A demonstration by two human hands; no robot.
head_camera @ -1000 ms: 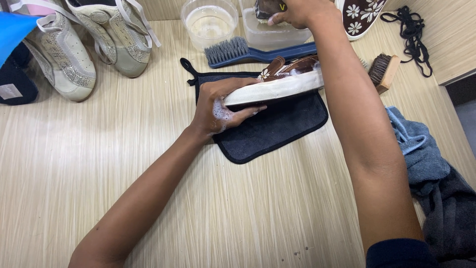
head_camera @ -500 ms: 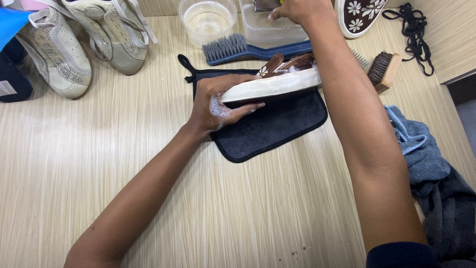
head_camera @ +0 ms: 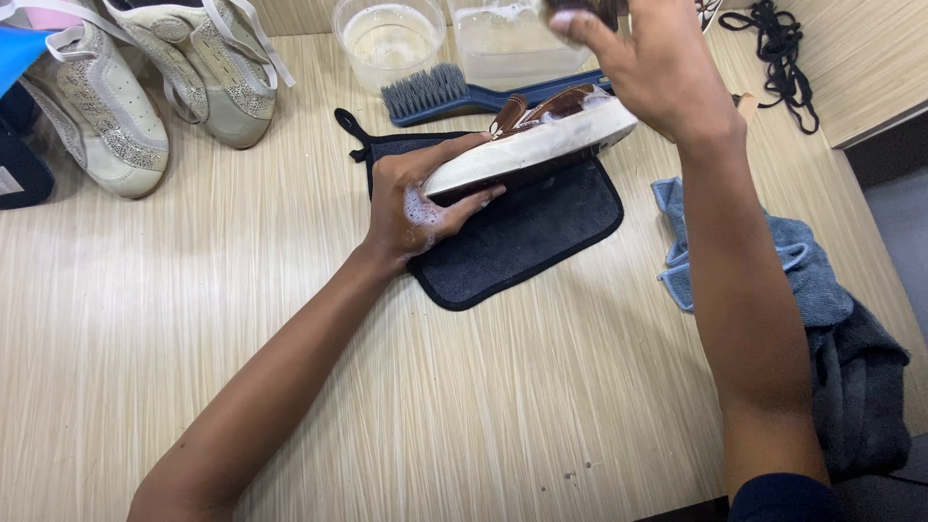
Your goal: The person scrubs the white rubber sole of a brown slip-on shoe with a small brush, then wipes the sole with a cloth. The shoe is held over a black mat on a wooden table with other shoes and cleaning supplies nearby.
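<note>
The brown shoe (head_camera: 541, 145) with a white, soapy sole lies tipped on its side over the dark mat (head_camera: 522, 232), toe pointing toward two o'clock.

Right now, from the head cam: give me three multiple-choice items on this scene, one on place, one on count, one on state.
1. Where does the blue brush lie?
A. beyond the dark mat
B. on the blue towel
C. inside a container

2. How many pale sneakers sit at the table's far left?
A. one
B. two
C. four

3. What is the left hand doing?
A. resting flat on the table
B. gripping the white-soled shoe
C. holding laces

Answers:
1 A, the brush lies past the dark mat, in front of the clear containers.
2 B, a pair shows.
3 B, its soapy fingers wrap the white-soled shoe.
</note>
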